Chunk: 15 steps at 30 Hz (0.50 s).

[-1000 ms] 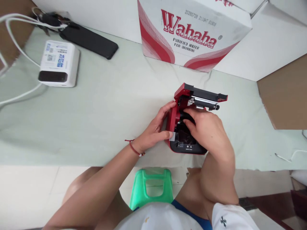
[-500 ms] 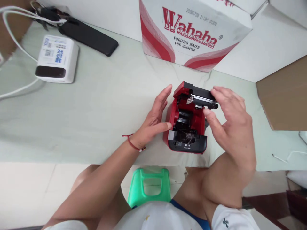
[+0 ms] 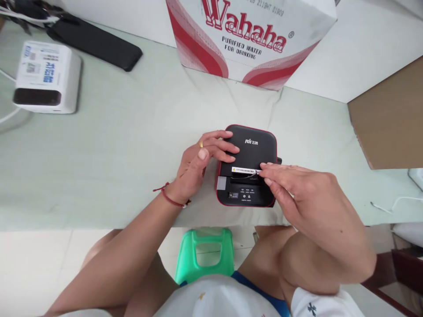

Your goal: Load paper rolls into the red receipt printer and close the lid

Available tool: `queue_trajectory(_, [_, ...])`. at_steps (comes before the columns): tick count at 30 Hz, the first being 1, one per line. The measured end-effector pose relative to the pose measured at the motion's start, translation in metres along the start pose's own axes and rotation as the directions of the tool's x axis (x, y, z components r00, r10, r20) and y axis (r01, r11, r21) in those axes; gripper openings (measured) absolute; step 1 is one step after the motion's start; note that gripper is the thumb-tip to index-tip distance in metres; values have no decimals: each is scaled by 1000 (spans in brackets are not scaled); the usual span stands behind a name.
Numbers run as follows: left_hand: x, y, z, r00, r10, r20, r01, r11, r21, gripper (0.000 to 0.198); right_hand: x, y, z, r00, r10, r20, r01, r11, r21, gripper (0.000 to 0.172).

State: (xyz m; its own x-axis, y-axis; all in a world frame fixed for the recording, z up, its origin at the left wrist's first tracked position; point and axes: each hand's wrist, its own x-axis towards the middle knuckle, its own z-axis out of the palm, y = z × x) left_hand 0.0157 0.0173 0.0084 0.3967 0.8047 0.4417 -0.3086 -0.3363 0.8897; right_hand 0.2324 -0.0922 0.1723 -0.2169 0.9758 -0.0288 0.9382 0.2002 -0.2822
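A small black label printer with a red rim point(image 3: 251, 149) sits on the pale green table point(image 3: 115, 154) with its lid down. My left hand point(image 3: 198, 165) lies on the lid's left side, fingers stretched flat across it; a ring shows on one finger and a red cord on the wrist. My right hand point(image 3: 304, 193) reaches in from the right. Its thumb and forefinger are pinched together at the paper slot in the printer's front, on a thin pale strip there.
A red-and-white Wahaha water carton point(image 3: 244, 39) stands behind the printer. At far left are a white box-shaped device point(image 3: 46, 77) and a black phone point(image 3: 95, 42). Brown cardboard point(image 3: 390, 119) lies at right, a thin white cable point(image 3: 396, 204) near it. A green stool point(image 3: 205, 253) sits below the table edge.
The printer's lid, open before, is now down. My left hand moved from its side onto the lid. My right hand left the raised lid and now pinches at the slot.
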Motion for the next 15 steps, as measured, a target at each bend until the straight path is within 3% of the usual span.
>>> queue_trajectory(5, [1, -3, -4, 997, 56, 44, -58, 998, 37, 58, -1, -2, 1, 999, -16, 31, 18, 999, -44, 43])
queue_trajectory(9, [2, 3, -12, 990, 27, 141, -33, 998, 46, 30, -1, 2, 4, 999, 37, -16, -37, 999, -8, 39])
queue_trajectory(13, [-4, 4, -18, 965, 0, 261, -10, 999, 35, 42, 0, 7, 4, 991, 65, -118, -51, 992, 120, 32])
queue_trajectory(15, [-8, -1, -18, 961, -39, 272, 35, 999, 20, 59, 0, 8, 2, 987, 30, -157, 3, 979, 202, 30])
